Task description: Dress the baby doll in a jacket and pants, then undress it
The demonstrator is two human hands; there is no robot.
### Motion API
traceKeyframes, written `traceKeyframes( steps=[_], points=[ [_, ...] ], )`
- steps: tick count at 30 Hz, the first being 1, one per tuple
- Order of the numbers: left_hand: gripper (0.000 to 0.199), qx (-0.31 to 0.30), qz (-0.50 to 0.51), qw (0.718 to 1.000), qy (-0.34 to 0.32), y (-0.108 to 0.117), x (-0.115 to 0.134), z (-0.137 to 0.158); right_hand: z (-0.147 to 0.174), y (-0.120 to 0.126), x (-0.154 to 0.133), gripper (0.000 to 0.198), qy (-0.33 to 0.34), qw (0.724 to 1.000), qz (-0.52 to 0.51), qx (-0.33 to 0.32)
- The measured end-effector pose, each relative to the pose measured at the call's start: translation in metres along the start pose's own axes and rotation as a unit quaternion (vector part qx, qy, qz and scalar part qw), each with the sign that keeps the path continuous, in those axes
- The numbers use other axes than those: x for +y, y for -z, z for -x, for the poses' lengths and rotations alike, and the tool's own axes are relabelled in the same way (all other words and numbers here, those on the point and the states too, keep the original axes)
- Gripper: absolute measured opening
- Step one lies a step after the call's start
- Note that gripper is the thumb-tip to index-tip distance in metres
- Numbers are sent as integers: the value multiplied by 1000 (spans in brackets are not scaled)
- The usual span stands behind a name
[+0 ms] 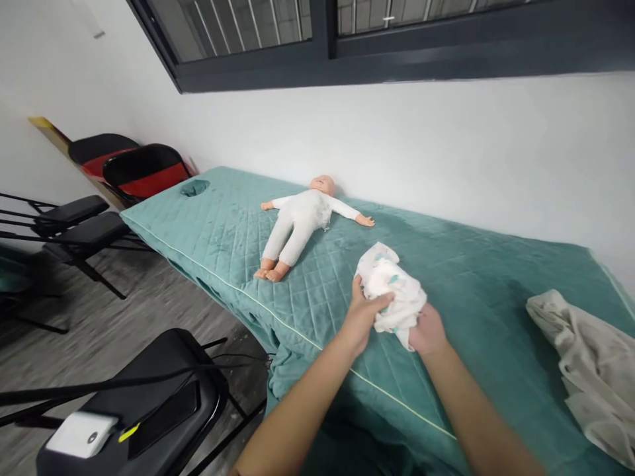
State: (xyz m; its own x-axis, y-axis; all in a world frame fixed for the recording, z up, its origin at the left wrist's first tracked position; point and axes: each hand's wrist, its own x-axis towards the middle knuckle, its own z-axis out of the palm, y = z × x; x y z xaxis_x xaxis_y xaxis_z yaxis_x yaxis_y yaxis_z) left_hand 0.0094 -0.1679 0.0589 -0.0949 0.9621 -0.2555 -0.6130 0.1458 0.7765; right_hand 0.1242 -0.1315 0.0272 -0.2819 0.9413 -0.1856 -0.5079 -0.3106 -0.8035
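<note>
A bunched white cloth (394, 291) with small teal prints is held just above the green quilted cover, and its folds hide whether it is a garment. My left hand (364, 311) grips its near left side, thumb on top. At the lower right edge, my right hand (429, 328) is closed round the same cloth, with some fingers hidden by it. Beyond my hands, a baby doll (300, 221) in a white cloth body lies on its back, arms spread, head toward the wall and bare feet toward me.
The green quilted bed cover (476, 304) runs along the wall below a dark window frame (327, 66). A crumpled off-white cloth (595, 370) lies at the right. On the near left, a black chair (173, 357) bears a white device (82, 433) and a dark phone-like slab (166, 420).
</note>
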Motion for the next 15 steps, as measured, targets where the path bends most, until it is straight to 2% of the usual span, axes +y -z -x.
traceKeyframes(
  steps=[4, 7, 9, 11, 13, 15],
  points=[
    [71, 70, 12, 995, -75, 23, 13, -10, -1, -8, 7, 60, -37, 996, -1, -84],
    [65, 153, -26, 973, -171, 64, 41, -18, 6, -14, 2, 57, -42, 985, 55, -158],
    [64, 241, -67, 929, -274, 107, 68, -19, 10, -15, -3, 50, -39, 979, 112, -166],
    [55, 348, -116, 863, -348, 162, 96, -10, 11, -13, -5, 43, -30, 981, 139, -132],
    [54, 447, -149, 788, -397, 219, 121, 10, 7, -9, -3, 36, -17, 989, 126, -80],
    [51, 518, -153, 739, -401, 273, 139, 38, 1, -4, 1, 31, -7, 995, 93, -35]
  ],
)
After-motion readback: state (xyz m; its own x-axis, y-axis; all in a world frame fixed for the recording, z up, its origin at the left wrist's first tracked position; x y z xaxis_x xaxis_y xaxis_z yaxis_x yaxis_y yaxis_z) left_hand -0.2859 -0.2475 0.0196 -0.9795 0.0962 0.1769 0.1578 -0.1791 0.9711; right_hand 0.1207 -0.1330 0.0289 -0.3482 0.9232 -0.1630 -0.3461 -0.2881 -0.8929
